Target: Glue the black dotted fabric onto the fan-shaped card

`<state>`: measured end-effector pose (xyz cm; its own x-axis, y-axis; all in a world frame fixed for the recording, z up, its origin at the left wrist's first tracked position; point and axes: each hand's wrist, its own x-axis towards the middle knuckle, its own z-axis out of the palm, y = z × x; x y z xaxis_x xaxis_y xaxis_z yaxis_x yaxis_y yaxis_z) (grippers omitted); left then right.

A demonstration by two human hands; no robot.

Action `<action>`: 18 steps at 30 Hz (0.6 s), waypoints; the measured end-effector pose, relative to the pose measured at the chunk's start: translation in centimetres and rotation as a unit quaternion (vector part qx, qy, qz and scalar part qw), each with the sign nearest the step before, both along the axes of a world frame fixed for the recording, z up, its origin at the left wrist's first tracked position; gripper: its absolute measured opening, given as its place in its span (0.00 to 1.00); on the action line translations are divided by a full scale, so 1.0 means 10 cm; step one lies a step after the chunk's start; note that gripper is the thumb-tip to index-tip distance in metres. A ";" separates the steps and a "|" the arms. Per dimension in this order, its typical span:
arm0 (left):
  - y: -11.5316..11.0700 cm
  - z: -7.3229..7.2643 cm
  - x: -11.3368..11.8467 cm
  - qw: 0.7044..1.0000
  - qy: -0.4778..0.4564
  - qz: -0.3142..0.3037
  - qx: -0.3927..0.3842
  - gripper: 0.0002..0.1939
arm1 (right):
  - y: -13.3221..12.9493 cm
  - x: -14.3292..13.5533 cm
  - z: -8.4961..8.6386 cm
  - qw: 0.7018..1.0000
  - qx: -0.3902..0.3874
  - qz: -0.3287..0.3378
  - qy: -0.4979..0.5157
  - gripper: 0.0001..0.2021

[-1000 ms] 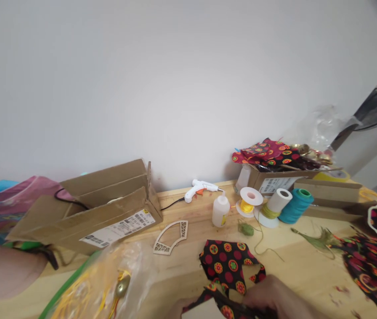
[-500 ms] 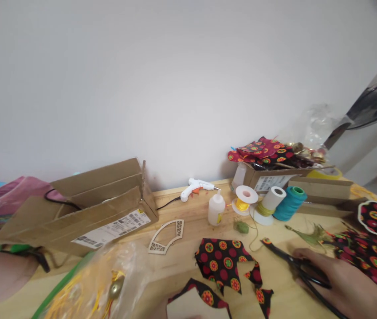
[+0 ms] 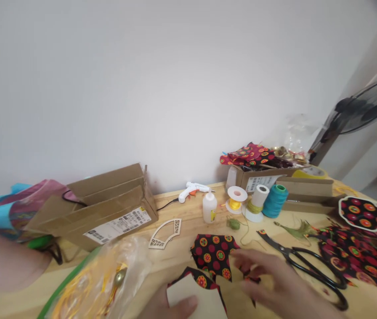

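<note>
My left hand (image 3: 171, 305) grips a pale fan-shaped card (image 3: 195, 296) at the bottom edge, thumb on its face. Behind the card, and jutting past its upper edge, is dark flowered fabric (image 3: 202, 280). Fingers bent and apart, my right hand (image 3: 268, 279) hovers over the cut fabric scraps, partly hiding them; I see nothing held in it. A larger flowered fabric scrap (image 3: 213, 252) lies on the table just beyond. Black-handled scissors (image 3: 303, 261) rest on the table right of my right hand, a bit of fabric at their blade tips.
Behind the fabric stand a glue bottle (image 3: 210, 208), a yellow thread spool (image 3: 236, 201), a teal thread cone (image 3: 275, 201) and a white glue gun (image 3: 193, 191). A lattice fan frame (image 3: 165, 233) lies left, near a plastic bag (image 3: 92, 283) and cardboard box (image 3: 111, 221). Fabric scraps (image 3: 355, 252) heap up right.
My right hand has let go of the scissors, which now lie on the table, and has moved left over the fabric scraps. More of my left hand shows on the card.
</note>
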<state>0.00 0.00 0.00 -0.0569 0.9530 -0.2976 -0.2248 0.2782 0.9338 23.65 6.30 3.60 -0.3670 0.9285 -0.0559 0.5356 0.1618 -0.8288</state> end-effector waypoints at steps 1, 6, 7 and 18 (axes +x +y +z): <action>0.01 -0.03 0.01 1.000 -0.008 -0.009 -0.007 0.25 | -0.05 -0.15 -0.05 0.995 -0.071 0.032 0.058 0.22; 0.07 -0.09 0.00 0.994 -0.075 -0.063 -0.044 0.22 | -0.18 -0.65 -0.42 0.977 -0.147 0.057 0.140 0.11; 0.09 -0.08 -0.02 0.990 -0.101 -0.088 -0.047 0.22 | -0.20 -0.69 -0.49 0.980 -0.140 0.042 0.138 0.11; 0.31 -0.04 -0.45 0.985 -0.099 -0.138 -0.033 0.25 | -0.08 -0.42 -0.52 0.968 0.213 -0.043 -0.124 0.10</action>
<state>-4.49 3.13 -0.41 0.2678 0.9022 -0.3382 -0.3084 0.4128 0.8570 19.47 5.51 -1.63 -0.3123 0.9129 0.2627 0.7357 0.4074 -0.5411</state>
